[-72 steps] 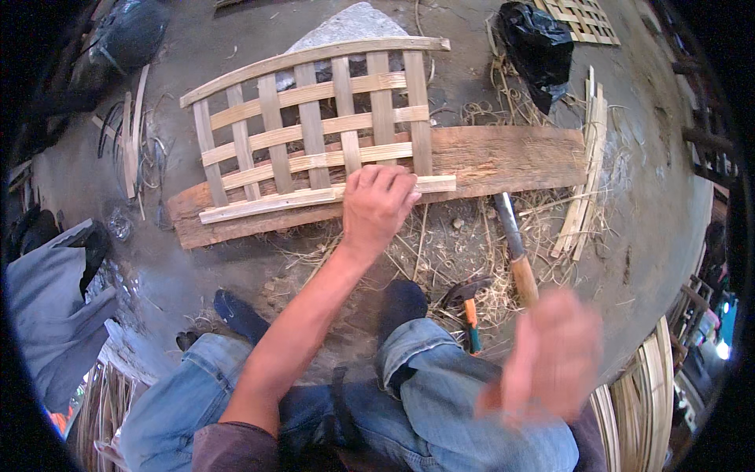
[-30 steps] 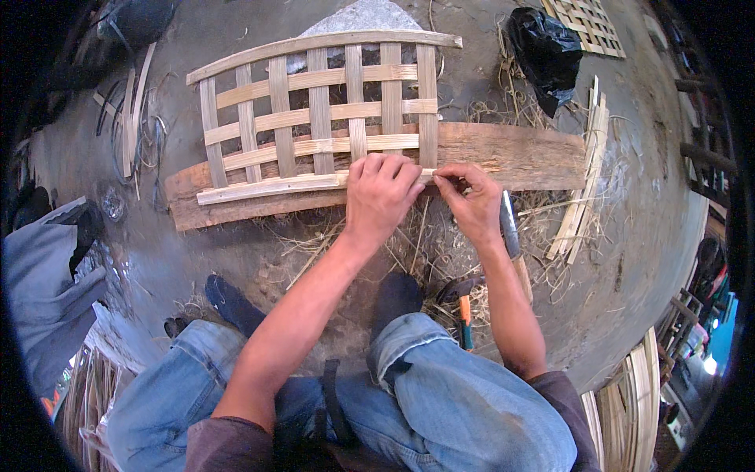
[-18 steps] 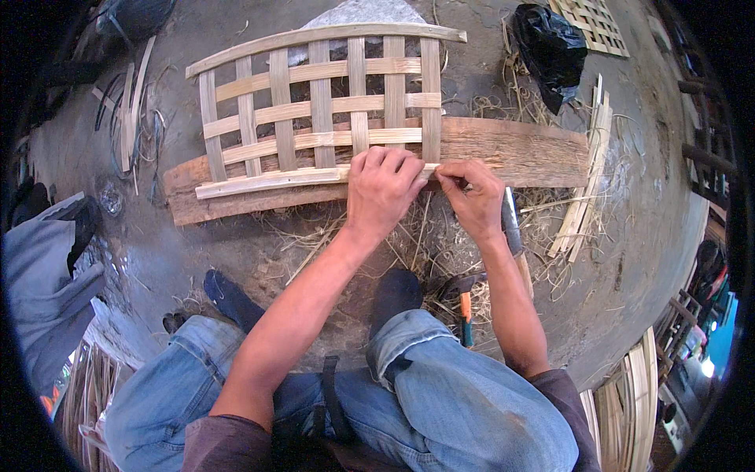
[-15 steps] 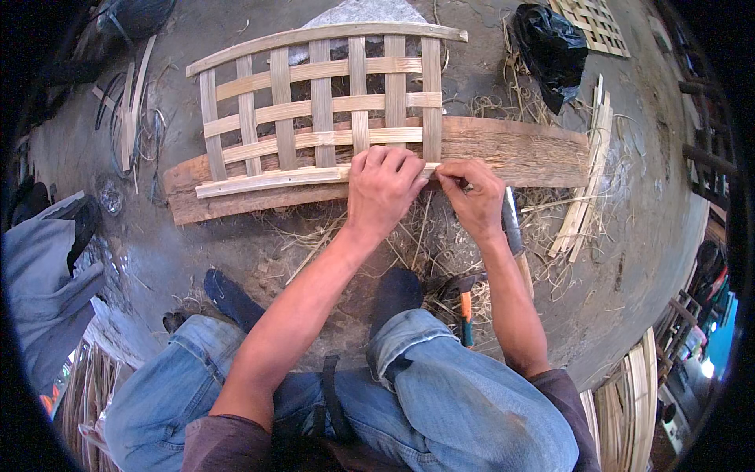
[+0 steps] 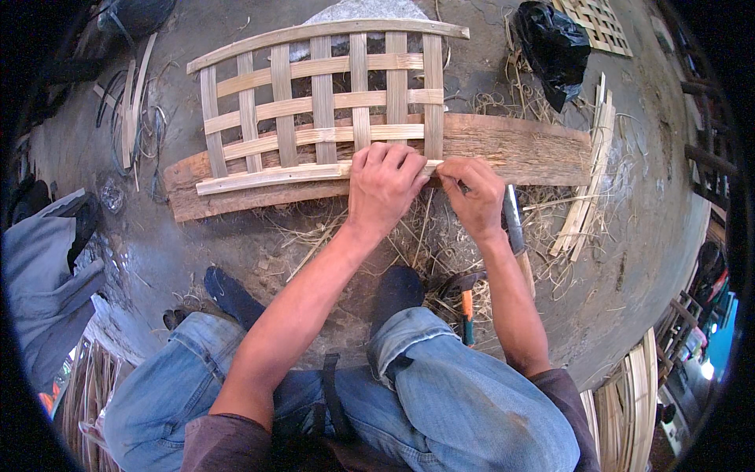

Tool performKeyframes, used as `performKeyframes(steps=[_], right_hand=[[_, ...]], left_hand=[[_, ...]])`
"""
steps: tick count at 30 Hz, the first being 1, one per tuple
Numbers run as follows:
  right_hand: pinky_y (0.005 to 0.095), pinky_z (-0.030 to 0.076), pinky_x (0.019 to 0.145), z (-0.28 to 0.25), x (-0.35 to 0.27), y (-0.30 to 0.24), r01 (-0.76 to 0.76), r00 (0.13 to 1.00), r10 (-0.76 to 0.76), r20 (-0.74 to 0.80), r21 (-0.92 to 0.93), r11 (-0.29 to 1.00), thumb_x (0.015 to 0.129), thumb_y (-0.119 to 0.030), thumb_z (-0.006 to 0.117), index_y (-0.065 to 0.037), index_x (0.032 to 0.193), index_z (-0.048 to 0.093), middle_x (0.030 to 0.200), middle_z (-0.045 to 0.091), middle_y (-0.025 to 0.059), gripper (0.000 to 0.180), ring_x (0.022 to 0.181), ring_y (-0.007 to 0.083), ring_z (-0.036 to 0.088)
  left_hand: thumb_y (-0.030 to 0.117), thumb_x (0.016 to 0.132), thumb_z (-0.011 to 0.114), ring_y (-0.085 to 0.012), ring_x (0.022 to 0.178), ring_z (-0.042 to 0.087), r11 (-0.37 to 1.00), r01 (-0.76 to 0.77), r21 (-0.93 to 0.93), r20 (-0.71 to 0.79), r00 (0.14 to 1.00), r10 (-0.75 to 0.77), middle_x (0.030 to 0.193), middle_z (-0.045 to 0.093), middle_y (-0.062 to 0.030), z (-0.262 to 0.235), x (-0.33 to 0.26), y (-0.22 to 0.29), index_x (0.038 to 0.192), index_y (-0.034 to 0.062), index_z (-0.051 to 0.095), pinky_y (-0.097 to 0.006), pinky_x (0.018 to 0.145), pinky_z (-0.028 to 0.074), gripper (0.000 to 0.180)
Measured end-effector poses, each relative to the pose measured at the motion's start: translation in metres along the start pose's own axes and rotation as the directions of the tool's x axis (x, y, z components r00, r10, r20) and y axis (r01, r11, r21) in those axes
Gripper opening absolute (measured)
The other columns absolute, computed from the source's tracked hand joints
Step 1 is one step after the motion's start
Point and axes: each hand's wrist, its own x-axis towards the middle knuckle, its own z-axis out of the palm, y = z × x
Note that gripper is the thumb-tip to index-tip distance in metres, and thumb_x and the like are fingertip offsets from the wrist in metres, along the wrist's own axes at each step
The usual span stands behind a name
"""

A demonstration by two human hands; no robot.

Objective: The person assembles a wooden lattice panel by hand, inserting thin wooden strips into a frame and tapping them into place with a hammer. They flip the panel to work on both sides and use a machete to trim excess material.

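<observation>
Head view looks straight down on a person seated with bent knees in blue jeans (image 5: 464, 393), both bare forearms reaching forward to a woven bamboo lattice (image 5: 322, 102) that lies on the concrete floor (image 5: 653, 220). The lattice's near edge rests on a long wooden plank (image 5: 519, 149) set crosswise in front of the feet.

The left hand (image 5: 385, 185) lies palm down, fingers spread and curled over the lattice's bottom strip (image 5: 267, 177), pressing it against the plank near the strip's right end. The wrist is straight, and the forearm runs back diagonally to the left knee. The hand presses rather than grips; nothing is enclosed in it.

The right hand (image 5: 472, 193) sits just beside the left, almost touching it, at the strip's right tip. Its thumb and forefinger are pinched together on that end, while the other fingers are folded under. What else the pinch holds is too small to tell. The right forearm comes up almost vertically from the right knee.

A knife (image 5: 513, 224) with a wooden handle lies on the floor just right of the right wrist, its blade pointing at the plank. An orange-handled tool (image 5: 466, 311) lies by the right knee. Dry fibre scraps (image 5: 425, 236) litter the floor under the hands. Loose bamboo strips (image 5: 590, 181) lean near the plank's right end, with a black bag (image 5: 554, 47) beyond them. A second, smaller lattice (image 5: 594, 23) shows at the top right edge.
</observation>
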Motion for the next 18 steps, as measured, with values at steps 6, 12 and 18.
performKeyframes(steps=[6, 12, 18], right_hand=[[0.0346, 0.054, 0.072, 0.004, -0.004, 0.002, 0.063, 0.998, -0.064, -0.029, -0.040, 0.997, 0.069, 0.003, 0.075, -0.007, 0.086, 0.069, 0.090, 0.071, 0.0063, 0.020, 0.083, 0.0244, 0.067], [0.0350, 0.055, 0.072, 0.005, -0.005, 0.003, 0.081, 0.996, -0.084, -0.044, -0.067, 0.994, 0.068, 0.003, 0.073, -0.009, 0.087, 0.070, 0.092, 0.070, 0.0054, 0.023, 0.084, 0.0243, 0.067], [0.0352, 0.056, 0.071, 0.006, -0.006, 0.003, 0.066, 0.996, -0.070, -0.048, -0.076, 0.995, 0.067, 0.003, 0.070, -0.010, 0.087, 0.070, 0.093, 0.070, 0.0056, 0.023, 0.083, 0.0249, 0.068]], left_hand=[[0.020, 0.071, 0.079, -0.0199, 0.098, 0.055, 1.000, 0.028, -0.012, 0.004, 1.000, -0.028, 0.098, 0.059, 0.0016, 0.000, -0.001, 0.002, 0.097, 0.0165, 0.062, -0.038, 0.089, 0.040, 0.031], [0.016, 0.073, 0.077, -0.0216, 0.104, 0.055, 0.994, 0.098, -0.041, -0.088, 0.991, -0.102, 0.107, 0.062, 0.0005, -0.002, -0.007, 0.009, 0.110, 0.0165, 0.064, -0.039, 0.092, 0.038, 0.039], [0.011, 0.072, 0.076, -0.0221, 0.095, 0.060, 0.980, 0.103, -0.172, -0.135, 0.983, -0.127, 0.094, 0.068, 0.0004, 0.009, -0.005, 0.010, 0.110, 0.0160, 0.065, -0.039, 0.089, 0.040, 0.040]])
